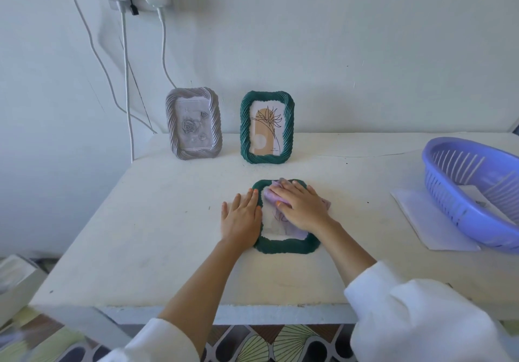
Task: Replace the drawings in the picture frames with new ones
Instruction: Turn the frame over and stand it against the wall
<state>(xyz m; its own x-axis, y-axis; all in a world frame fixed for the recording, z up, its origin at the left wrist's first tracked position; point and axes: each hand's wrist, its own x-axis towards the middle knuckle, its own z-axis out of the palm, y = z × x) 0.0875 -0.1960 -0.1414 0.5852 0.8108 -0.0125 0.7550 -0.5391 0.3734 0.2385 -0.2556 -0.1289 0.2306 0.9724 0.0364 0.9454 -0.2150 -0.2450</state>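
A: What do we list first?
B: The bench point(168, 235), then the lilac basket point(460, 213) at its right.
A: Our frames?
B: The grey frame point(171, 126) and upright green frame point(289, 126) stand far. The flat green frame point(286, 245) lies near centre, long axis near-to-far. Our left hand point(243, 218) rests against its left side, fingers straight. Our right hand point(302, 204), directly over it, presses a cloth point(271, 193) with flat fingers.

Two green frames point(247, 126) point(286, 246), one grey frame point(193, 93), one purple basket point(449, 201), one lilac cloth point(269, 194)

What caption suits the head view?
Right hand presses a lilac cloth on the flat green frame; left hand rests at its edge.
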